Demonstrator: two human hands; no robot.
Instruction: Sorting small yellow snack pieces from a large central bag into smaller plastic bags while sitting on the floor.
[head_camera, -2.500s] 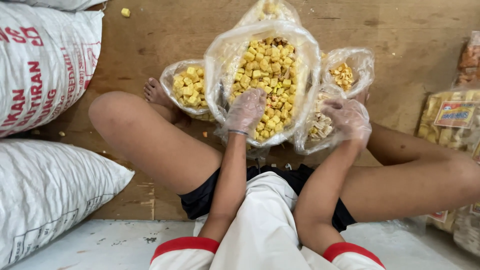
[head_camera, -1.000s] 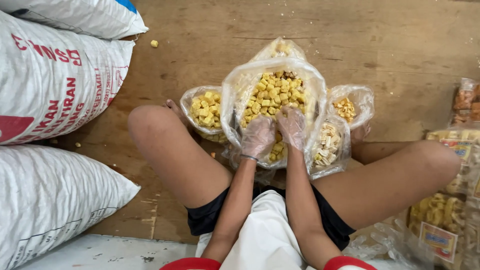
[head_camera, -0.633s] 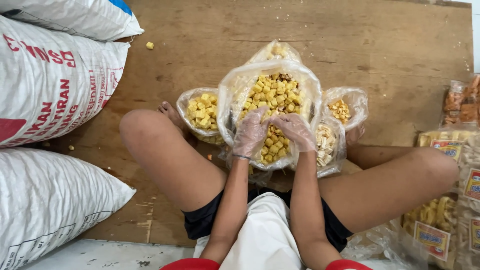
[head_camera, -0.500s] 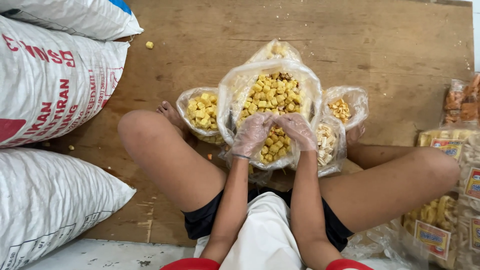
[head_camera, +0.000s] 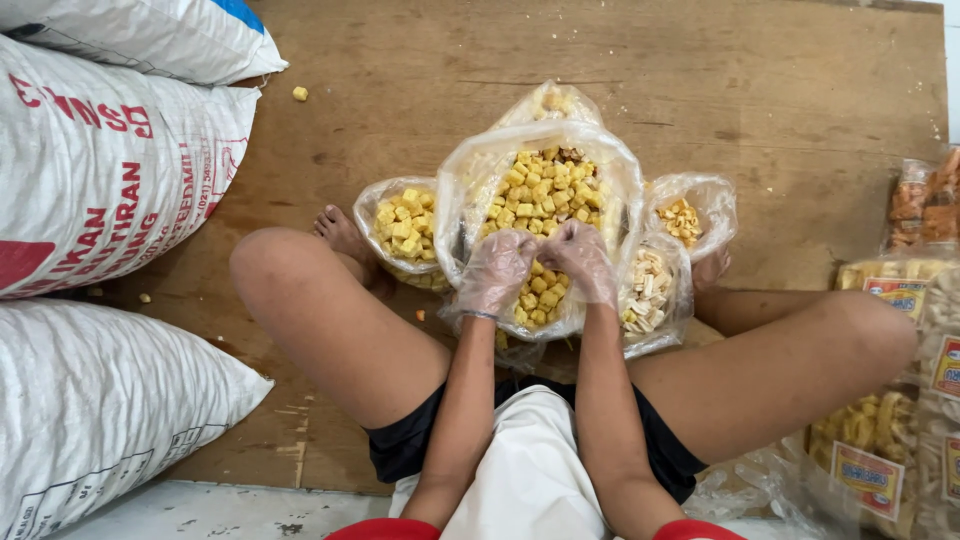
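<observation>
While both gloved hands, left (head_camera: 497, 270) and right (head_camera: 580, 262), rest cupped and touching in the big bag (head_camera: 610, 180) of yellow cubes (head_camera: 540, 190), smaller bags (head_camera: 405, 230) flank it on the floor (head_camera: 780, 90).

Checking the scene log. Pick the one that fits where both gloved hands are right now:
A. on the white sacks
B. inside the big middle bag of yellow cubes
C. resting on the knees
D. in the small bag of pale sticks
B: the left hand and right hand sit together in the big bag on the yellow cubes.
</observation>
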